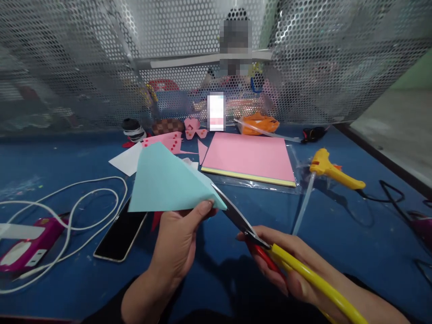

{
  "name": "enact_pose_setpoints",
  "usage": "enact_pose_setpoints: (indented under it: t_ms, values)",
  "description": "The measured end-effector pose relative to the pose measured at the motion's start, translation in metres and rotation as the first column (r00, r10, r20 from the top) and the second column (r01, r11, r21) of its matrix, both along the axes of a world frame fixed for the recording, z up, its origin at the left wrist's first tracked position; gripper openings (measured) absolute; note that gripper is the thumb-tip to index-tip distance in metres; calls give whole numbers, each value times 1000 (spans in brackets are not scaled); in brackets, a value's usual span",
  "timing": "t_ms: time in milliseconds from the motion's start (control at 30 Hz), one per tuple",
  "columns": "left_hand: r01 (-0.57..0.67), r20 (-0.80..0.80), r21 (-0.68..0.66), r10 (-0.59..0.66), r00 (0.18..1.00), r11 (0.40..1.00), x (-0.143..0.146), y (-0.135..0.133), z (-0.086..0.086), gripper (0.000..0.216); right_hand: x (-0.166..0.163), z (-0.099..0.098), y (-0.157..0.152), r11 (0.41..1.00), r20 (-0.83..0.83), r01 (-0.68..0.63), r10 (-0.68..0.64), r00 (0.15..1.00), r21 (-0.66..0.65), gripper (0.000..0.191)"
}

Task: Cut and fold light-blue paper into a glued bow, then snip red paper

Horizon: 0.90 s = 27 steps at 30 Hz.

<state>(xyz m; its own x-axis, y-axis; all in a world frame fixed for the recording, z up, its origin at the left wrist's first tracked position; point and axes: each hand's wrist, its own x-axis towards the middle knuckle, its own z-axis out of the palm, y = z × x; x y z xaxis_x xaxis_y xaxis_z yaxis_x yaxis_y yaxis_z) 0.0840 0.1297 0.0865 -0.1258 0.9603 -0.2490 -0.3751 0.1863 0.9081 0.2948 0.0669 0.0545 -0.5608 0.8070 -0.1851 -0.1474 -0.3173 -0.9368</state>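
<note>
My left hand (184, 240) pinches a folded sheet of light blue paper (165, 182) near its right-hand corner, thumb on top. The paper is held up above the table and spreads out to the left. In my right hand (286, 256) is a pair of scissors (245, 229) with one yellow and one red handle. Their blades point up and left and meet the narrow right corner of the paper, just beside my left thumb. How far the blades reach around the paper I cannot tell.
Pink paper sheets (249, 155) lie behind the scissors. To the right are a yellow glue gun (332, 171) and a glue stick (303, 204). At left are a phone (118, 234), a white cable (69, 229) and a magenta power strip (33, 245). A perforated metal screen (182, 27) stands behind.
</note>
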Motion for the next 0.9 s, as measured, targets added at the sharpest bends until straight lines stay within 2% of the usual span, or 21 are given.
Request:
enact_pose_setpoints:
  t_ms: [167, 467, 900]
  values:
    - [-32, -6, 5, 32, 999, 999, 1, -1, -3, 18, -2, -5, -3, 1000, 4, 12, -12, 1000, -22, 69]
    - [-40, -10, 7, 40, 999, 999, 2, -2, -3, 19, -8, 17, 4, 999, 8, -5, 5, 1000, -38, 57]
    - [-51, -18, 8, 52, 999, 999, 3, -1, -3, 20, -8, 8, 2, 999, -40, 23, -25, 999, -37, 54]
